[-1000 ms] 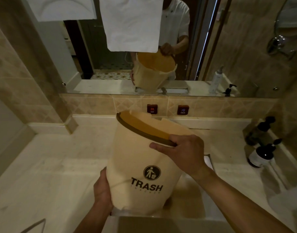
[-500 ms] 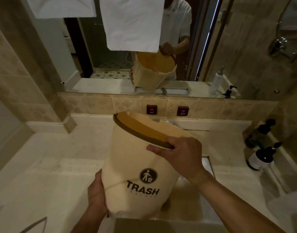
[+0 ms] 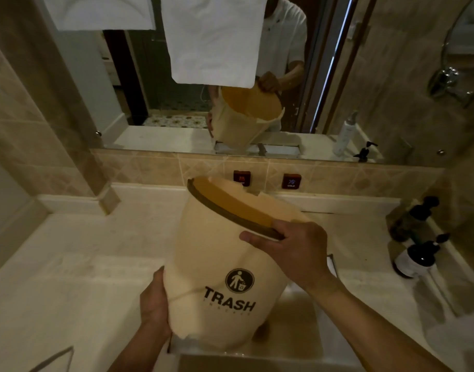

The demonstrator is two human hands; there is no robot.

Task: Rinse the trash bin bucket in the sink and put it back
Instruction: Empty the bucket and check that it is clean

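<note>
Because the trash bin bucket (image 3: 225, 267) is tipped mouth-away over the sink (image 3: 305, 326), probably to drain or swirl rinse water, the left hand (image 3: 155, 304) cups its lower side, fingers hidden behind it, while the right hand (image 3: 292, 251) curls over the dark rim. Beyond stand two pump bottles (image 3: 415, 256), hot and cold buttons (image 3: 291, 181), and the mirror (image 3: 176, 108).

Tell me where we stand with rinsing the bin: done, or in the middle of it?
In the middle. The trash bin is out of its place and tilted over the sink. The right hand grips its dark rim; the left hand holds its lower side. I cannot see running water or tell whether the inside is wet. Left: finishing or draining, then putting it back.
</note>
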